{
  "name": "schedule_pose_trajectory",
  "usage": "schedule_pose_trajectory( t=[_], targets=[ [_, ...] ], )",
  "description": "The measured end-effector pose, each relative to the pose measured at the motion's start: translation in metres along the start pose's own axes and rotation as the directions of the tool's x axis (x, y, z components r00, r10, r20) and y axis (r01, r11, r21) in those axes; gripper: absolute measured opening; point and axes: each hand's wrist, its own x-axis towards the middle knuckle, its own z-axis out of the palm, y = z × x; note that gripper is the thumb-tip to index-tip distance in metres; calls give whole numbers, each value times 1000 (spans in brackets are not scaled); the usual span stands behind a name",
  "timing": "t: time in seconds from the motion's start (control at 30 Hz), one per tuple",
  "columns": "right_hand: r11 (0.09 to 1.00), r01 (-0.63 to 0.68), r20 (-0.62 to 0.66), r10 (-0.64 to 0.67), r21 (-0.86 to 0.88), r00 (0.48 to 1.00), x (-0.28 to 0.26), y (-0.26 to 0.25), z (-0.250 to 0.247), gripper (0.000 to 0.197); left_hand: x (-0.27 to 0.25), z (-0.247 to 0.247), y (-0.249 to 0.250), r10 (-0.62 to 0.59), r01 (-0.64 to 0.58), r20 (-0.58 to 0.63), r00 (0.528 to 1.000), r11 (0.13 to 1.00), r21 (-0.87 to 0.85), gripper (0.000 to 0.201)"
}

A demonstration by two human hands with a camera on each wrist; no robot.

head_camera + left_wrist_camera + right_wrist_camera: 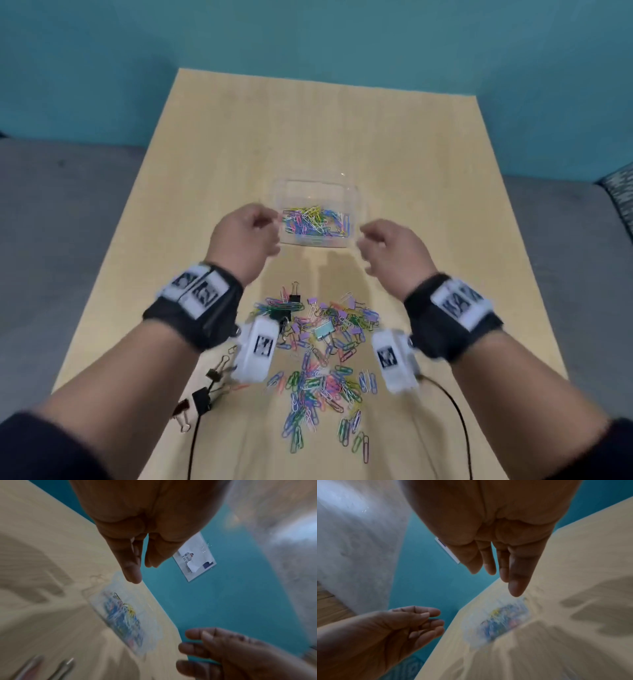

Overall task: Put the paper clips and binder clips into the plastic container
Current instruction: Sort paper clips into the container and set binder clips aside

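Note:
A clear plastic container (320, 190) stands mid-table and holds several coloured paper clips (315, 222). My left hand (262, 228) hovers at its left side and my right hand (371, 241) at its right side, both above the table with loosely bent fingers and nothing in them. The left wrist view shows my left hand (139, 566) empty over the blurred container (150, 639). In the right wrist view my right hand (501, 573) is empty too, above the container (471, 637). A loose pile of paper clips and small binder clips (318, 346) lies nearer to me.
Black binder clips (205, 390) lie at the near left of the wooden table (394, 144). Two black cables (459, 421) run off the near edge. A teal wall stands behind the table, with a white poster (197, 559) on it. Grey floor flanks both sides.

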Motion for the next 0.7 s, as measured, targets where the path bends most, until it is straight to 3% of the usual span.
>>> schedule_pose_trajectory(
  t=[0.07, 0.13, 0.2, 0.27, 0.33, 0.47, 0.7],
  targets=[
    [996, -23, 105, 32, -82, 994, -46, 27, 4, 29, -40, -11, -23, -39, 33, 86, 996, 997, 75, 13],
    [987, -23, 209, 57, -158, 976, -94, 55, 13, 33, -84, -20, -55, -41, -13, 198, 979, 965, 264, 12],
    [966, 6, 283, 70, -258, 956, -136, 80, 25, 42, -124, -25, -89, -48, -125, 323, 945, 862, 492, 30],
    [921, 57, 357, 92, -386, 930, -170, 95, 36, 55, -157, -23, -115, -108, -168, 402, 909, 788, 592, 44],
    [891, 94, 402, 104, -443, 910, -192, 102, 45, 71, -181, -16, -132, -107, -200, 419, 902, 757, 622, 63],
    [877, 140, 366, 43, -459, 930, -206, 110, 61, 93, -195, 0, -150, -4, -261, 359, 933, 679, 686, 85],
    [846, 194, 296, -45, -497, 954, -182, 93, 83, 89, -180, 25, -140, 47, -309, 363, 931, 631, 711, 86]
  ],
)
